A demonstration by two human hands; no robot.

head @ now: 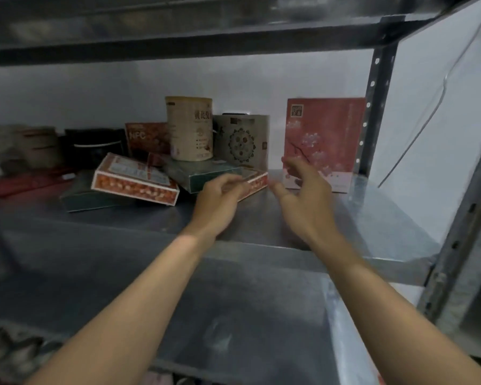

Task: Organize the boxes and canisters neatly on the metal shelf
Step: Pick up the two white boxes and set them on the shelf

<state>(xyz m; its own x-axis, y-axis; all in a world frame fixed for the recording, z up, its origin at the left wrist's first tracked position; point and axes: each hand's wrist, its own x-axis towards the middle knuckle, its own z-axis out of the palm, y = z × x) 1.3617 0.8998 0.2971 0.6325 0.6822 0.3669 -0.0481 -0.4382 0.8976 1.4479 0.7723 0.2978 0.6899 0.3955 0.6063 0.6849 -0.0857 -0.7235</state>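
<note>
The clutter sits mid-way along the metal shelf: a beige canister stands on a flat green box, a patterned grey box stands upright just behind and to its right, and an orange-edged flat box pokes out from under the green one. Further left, a second orange box lies tilted across another green box, with a red NFC carton behind. A tall pink blossom box stands upright near the right-hand post. The left hand reaches to the near end of the orange-edged box with its fingers bent, but blur hides whether they are on the card or just short of it, so I cannot tell. The right hand hovers in front of the pink box, fingers spread and holding nothing. These look like light, stiff cardboard packs that should slide easily on the smooth metal (the canister on top is the worry, since tugging the stack below could tip it). Best to lift the canister off by its sides first, then take each flat box by its long edges.
</note>
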